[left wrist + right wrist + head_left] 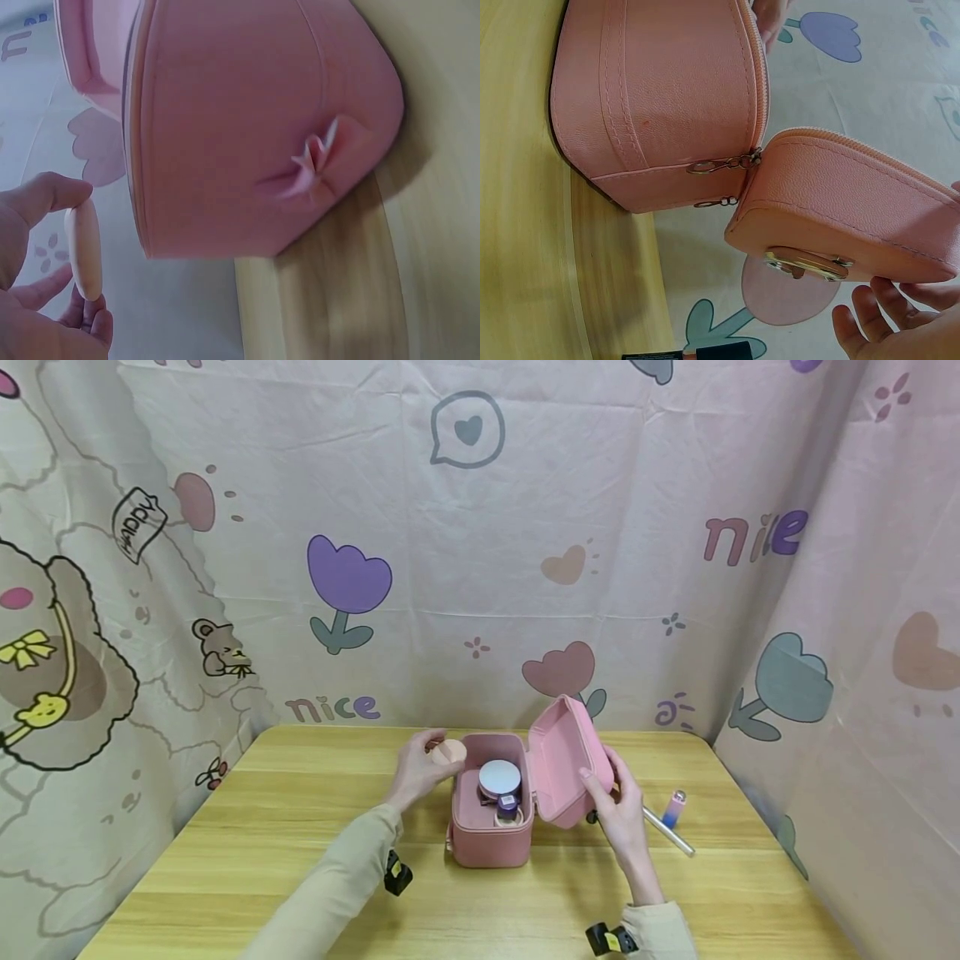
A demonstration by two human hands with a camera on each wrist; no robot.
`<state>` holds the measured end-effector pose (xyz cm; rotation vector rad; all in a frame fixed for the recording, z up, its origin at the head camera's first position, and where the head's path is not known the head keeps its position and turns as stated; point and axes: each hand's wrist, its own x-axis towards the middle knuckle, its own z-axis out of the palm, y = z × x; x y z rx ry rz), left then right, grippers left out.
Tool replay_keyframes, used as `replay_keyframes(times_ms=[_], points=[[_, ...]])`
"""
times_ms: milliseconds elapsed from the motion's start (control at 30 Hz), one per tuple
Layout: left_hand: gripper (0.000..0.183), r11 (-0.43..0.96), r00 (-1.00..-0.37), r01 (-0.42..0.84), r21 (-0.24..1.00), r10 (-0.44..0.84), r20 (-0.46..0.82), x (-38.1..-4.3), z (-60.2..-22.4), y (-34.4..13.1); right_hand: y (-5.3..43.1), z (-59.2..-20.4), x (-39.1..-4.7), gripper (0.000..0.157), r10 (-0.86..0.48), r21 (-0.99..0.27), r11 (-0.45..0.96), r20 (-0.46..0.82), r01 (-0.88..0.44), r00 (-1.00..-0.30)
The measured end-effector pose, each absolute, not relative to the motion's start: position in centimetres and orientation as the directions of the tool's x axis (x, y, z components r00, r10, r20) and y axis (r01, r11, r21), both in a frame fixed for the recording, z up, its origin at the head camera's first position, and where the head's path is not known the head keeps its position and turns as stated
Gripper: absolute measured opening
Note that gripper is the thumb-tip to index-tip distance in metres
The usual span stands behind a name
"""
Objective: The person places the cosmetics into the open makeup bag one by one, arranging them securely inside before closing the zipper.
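Observation:
A pink cosmetic case (491,847) stands on the table with its lid (562,760) swung out to the right. My left hand (422,770) pinches a round beige powder puff (448,752) beside the case's left rim; in the left wrist view the puff (85,251) appears edge-on between thumb and fingers. My right hand (622,810) grips the lid, thumb at its rim and fingers behind; the right wrist view shows fingers (881,304) against the lid's outer edge. Inside the case lie a round compact with a pale top (499,778) and a small dark purple container (507,807).
Right of the case, a silver tube (670,832) and a pink-and-blue tube (674,808) sit on the wooden table (300,802). A dark tube (652,356) shows in the right wrist view. Patterned cloth (480,527) hangs behind and at both sides.

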<state>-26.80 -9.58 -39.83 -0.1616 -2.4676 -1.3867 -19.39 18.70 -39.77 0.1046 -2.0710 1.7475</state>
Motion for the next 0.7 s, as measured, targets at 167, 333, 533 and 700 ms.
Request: replay_keyframes(times_ms=[167,333,533,700], points=[[0.063,0.530,-0.944,0.265,0.805,-0.026,0.328,-27.3,-39.8,-8.3,18.7,-39.7,-19.4,0.052,0.209,-0.923,0.211,0.364,-0.322,-0.908],[0.061,0.535,-0.938,0.297,0.791,0.009,0.347,-27.8,-40.0,-7.1,18.7,-39.8,-19.3,0.052,0.206,-0.925,0.206,0.360,-0.319,-0.910],[0.060,0.536,-0.932,0.333,0.775,0.061,0.358,-28.3,-40.1,-5.7,18.6,-39.8,-19.3,0.051,0.203,-0.926,0.202,0.359,-0.319,-0.911],[0.059,0.552,-0.931,0.345,0.759,0.098,0.352,-28.8,-40.2,-4.7,18.6,-39.8,-19.4,0.051,0.204,-0.924,0.205,0.363,-0.323,-0.909]])
